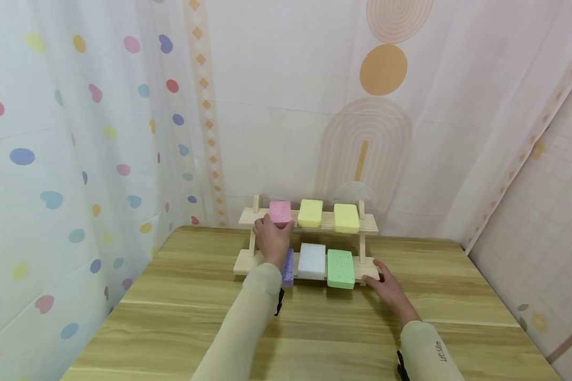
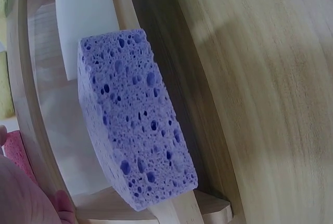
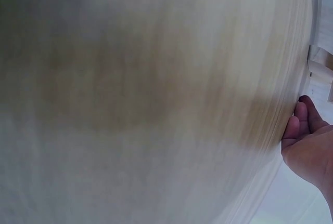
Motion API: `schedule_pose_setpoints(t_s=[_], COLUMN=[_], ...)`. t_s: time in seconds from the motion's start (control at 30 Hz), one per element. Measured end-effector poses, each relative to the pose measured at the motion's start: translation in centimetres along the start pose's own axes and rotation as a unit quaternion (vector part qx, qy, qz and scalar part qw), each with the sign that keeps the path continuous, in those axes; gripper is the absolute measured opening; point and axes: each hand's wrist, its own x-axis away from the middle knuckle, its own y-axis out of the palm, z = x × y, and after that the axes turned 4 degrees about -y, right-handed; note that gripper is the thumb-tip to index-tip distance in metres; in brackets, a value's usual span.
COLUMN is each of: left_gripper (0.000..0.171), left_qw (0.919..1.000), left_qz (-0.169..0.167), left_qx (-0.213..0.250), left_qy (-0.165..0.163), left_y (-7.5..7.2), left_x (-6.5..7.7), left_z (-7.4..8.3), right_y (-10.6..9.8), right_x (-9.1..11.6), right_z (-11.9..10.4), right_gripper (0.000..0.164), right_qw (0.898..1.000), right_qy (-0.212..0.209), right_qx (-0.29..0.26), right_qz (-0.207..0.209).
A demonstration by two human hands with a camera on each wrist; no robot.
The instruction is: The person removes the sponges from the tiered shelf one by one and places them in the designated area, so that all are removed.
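Mostly pale wood: a two-tiered rack (image 1: 362,247) is built of straight, smooth planks and uprights and is stood on a table (image 1: 186,296) marked with striped grain
Pink sponge (image 1: 280,210): a rounded rectangular block is seen at the left of the upper shelf (image 1: 250,216), its front edge partly covered by fingers
Left hand (image 1: 273,241): the pink sponge is held between thumb and fingers
Right hand (image 1: 390,289): thumb and fingers are set apart about the right end of the lower shelf (image 1: 373,269); whether it is gripped cannot be told
Upper row: two plain yellow sponges (image 1: 310,212) are placed right of the pink one
Lower row: a deeply pitted purple sponge (image 2: 132,120), a smooth white block (image 1: 312,261) and a speckled green sponge (image 1: 340,269) are lined up
Backdrop: white cloth (image 1: 276,143) is printed with dots and arches
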Motion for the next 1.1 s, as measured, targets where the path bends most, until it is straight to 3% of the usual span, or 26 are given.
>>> schedule_pose_setpoints(t_s=[0.57,1.1], left_gripper=[0.071,0.071], left_qw=[0.9990,0.9965], left_qz=[-0.014,-0.023], left_qx=[0.041,0.072], left_qy=[-0.011,0.037], left_y=[-1.1,-4.2], left_x=[0.0,-0.9], left_z=[-0.4,-1.4], right_y=[-0.2,-0.1], right_x=[0.0,0.3], right_z=[0.1,0.0], right_gripper=[0.080,0.081], right_qw=[1.000,1.000], right_qy=[-0.003,-0.006], right_qx=[-0.006,-0.010], right_qz=[-0.007,-0.015])
